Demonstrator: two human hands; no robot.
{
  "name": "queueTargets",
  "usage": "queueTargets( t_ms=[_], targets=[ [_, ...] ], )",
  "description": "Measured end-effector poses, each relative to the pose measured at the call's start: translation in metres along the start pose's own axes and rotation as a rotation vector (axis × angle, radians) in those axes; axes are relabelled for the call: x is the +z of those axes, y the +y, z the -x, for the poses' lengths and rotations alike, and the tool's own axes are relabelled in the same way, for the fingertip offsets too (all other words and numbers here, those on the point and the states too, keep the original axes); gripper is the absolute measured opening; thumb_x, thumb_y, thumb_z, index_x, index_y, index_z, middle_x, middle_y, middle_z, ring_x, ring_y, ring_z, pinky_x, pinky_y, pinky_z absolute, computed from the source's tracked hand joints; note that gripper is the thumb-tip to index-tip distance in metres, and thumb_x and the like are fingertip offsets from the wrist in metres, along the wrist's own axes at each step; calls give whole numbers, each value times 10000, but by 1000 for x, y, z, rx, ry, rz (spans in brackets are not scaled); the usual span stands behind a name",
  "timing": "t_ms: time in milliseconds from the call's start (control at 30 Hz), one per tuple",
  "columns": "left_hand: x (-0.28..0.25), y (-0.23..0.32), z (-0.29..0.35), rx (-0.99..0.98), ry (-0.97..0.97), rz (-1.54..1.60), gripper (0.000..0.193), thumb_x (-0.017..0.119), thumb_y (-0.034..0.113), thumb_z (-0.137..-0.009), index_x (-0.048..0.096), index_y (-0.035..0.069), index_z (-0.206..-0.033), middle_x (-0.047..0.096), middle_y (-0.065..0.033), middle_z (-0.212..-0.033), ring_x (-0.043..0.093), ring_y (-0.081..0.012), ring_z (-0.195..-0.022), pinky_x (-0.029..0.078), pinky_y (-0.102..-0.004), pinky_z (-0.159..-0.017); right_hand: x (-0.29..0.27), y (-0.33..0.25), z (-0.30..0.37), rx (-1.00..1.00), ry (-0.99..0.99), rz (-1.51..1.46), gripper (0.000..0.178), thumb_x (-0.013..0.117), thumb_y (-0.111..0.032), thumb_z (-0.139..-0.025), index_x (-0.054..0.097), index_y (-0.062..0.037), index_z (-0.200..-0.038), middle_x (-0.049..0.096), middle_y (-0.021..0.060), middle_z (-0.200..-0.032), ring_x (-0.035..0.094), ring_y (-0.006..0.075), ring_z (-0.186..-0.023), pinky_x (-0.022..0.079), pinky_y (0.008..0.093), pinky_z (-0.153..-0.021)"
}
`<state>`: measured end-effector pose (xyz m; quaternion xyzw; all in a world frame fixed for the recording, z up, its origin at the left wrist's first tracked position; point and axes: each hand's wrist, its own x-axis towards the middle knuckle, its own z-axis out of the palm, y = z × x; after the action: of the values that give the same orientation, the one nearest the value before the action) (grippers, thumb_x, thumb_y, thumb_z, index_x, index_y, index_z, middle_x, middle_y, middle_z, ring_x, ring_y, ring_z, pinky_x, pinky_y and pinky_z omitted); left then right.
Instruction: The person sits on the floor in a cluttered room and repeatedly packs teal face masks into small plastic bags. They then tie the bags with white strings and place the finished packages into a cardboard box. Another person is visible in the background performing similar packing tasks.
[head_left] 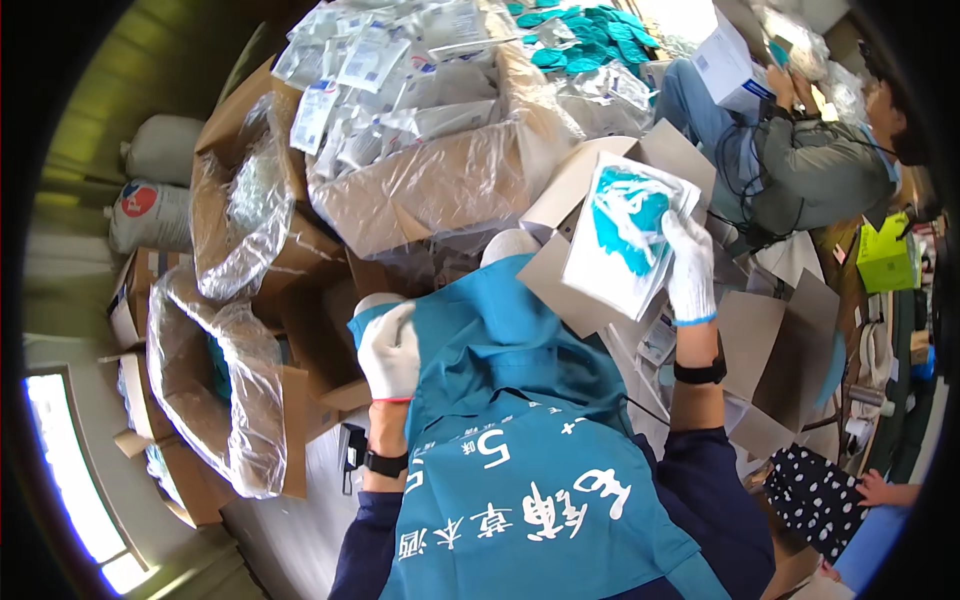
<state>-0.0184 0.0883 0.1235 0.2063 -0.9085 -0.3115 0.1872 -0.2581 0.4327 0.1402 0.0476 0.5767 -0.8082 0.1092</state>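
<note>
A teal apron (600,440) with white lettering is the largest thing, spreading below and to the left of the grip of the right hand (690,260). Next comes a carton (430,205) lined with clear plastic, up and left of that grip, heaped above its rim with clear packages (370,65). A second lined carton (265,440) stands farther left and lower, well apart from the grip. A co-worker (820,175) in a grey-green top sits above and to the right. Smaller, an open grey-brown carton (545,285) shows its flaps around and behind the grip. Above lies a pile of loose teal pieces (595,35). The clear packet (625,230), with a teal piece and white strands showing in it, is right in the grip: the white-gloved fingers are clamped on its right edge, and it tilts. The left hand (388,350), also white-gloved, is lower left, at the apron's edge, fingers bent; whether it grips the cloth I cannot tell. Smallest is the black wristband (700,373) just below the grip.
</note>
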Motion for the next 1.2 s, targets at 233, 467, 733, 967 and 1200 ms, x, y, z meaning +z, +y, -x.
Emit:
queueTargets(
  t_ms=[233, 467, 733, 967, 1200],
  targets=[
    [-9, 68, -3, 126, -308, 312, 884, 864, 251, -719, 444, 9, -1458, 495, -192, -1455, 464, -334, -1373, 393, -399, -1124, 115, 51, 94, 184, -442, 152, 269, 573, -142, -1024, 647, 29, -1219, 681, 27, -1082, 614, 91, -946, 497, 241, -832],
    [-30, 40, 8, -186, -350, 610, 480, 604, 83, -947, 509, 17, -1412, 707, -144, -1142, 659, -174, -1083, 502, -316, -961, 149, 57, 119, 308, -772, 275, 335, 591, -267, -1025, 642, -7, -1231, 713, 55, -1034, 672, 121, -910, 520, 252, -749],
    [-27, 18, -5, -169, -819, 761, 507, 652, 75, -930, 517, -21, -1409, 643, -90, -1266, 578, -147, -1152, 462, -306, -1014, 136, 59, 89, -99, -550, 604, 256, 698, -163, -911, 701, -18, -1121, 724, 130, -1017, 690, 217, -917, 541, 325, -819],
    [26, 21, 22, 113, -495, 481, 448, 683, 35, -864, 604, 22, -1305, 643, -116, -1297, 627, -219, -1174, 494, -339, -1016, 106, 88, 97, -234, -448, 860, 183, 690, -130, -891, 713, 11, -1006, 718, 145, -938, 704, 246, -881, 539, 320, -817],
    [36, 33, 25, -158, -456, 520, 234, 727, 106, -848, 679, 15, -1058, 700, -103, -977, 685, -215, -892, 545, -316, -838, 94, 79, 101, 18, -429, 615, 182, 653, -156, -945, 715, -14, -1039, 711, 71, -946, 662, 147, -861, 524, 282, -776]
  ],
)
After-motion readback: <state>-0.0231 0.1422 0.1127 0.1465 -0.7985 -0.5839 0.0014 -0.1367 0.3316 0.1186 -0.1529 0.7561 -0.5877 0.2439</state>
